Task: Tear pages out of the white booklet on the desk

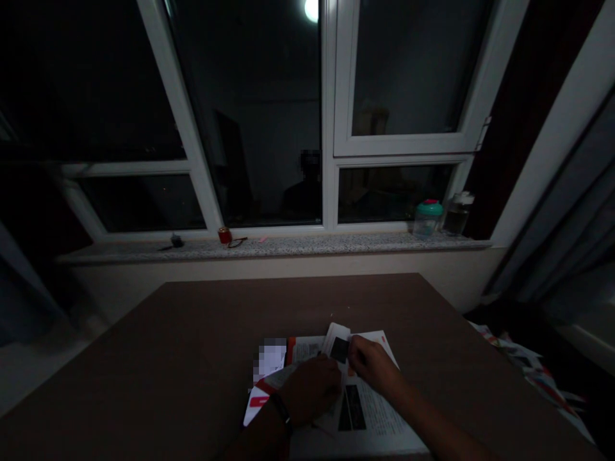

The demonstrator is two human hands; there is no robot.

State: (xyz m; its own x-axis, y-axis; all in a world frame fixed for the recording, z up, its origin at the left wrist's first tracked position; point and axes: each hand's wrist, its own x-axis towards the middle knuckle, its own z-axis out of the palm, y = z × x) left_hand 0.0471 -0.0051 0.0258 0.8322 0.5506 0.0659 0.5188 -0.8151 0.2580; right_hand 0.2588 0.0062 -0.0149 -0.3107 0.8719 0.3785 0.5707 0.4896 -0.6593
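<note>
- Dark room: brown table [144, 378] below a night window, its stone sill [269, 246] holding two jars [427, 219] and one small red can [224, 235].
- Paper slip [337, 342]: one, white with a dark square; long axis runs away from the person, far end leaning slightly right; lies between both hands, above the sheets.
- Printed sheets [369, 410]: at least two, overlapping, red-marked, flat at the table's near edge.
- Left hand [311, 390]: cupped over the sheets, fingers curled; dark wristband [281, 410] on the wrist; grip cannot be told.
- Right hand [369, 365]: fingers against the slip's right side; whether it pinches cannot be told.
</note>
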